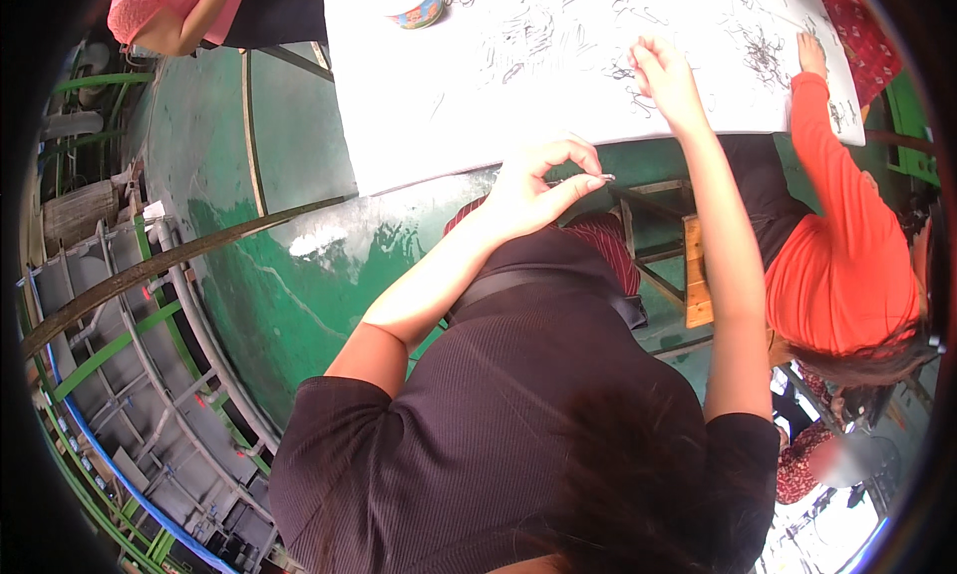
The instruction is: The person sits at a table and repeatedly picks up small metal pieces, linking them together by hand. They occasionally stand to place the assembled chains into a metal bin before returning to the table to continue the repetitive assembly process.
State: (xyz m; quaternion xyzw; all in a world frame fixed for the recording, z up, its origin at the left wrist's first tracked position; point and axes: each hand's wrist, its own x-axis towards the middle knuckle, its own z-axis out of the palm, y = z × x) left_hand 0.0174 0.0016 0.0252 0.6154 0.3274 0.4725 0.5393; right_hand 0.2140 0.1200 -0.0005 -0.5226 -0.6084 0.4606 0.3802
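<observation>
My left hand is in front of the table's near edge. Its thumb and forefinger are closed on a small shiny metal piece, mostly hidden by the fingers. Over the white tabletop, my right hand has its fingers curled together beside some small dark metal pieces; whatever is in its fingertips is too small to make out. Loose, thin, hook-like metal pieces lie scattered across the middle of the table. A denser heap of them lies to the right.
A round tub with a coloured label stands at the far left of the table. A co-worker in an orange-red top reaches onto the table at right. Another person in pink is at far left. A wooden stool stands to my right.
</observation>
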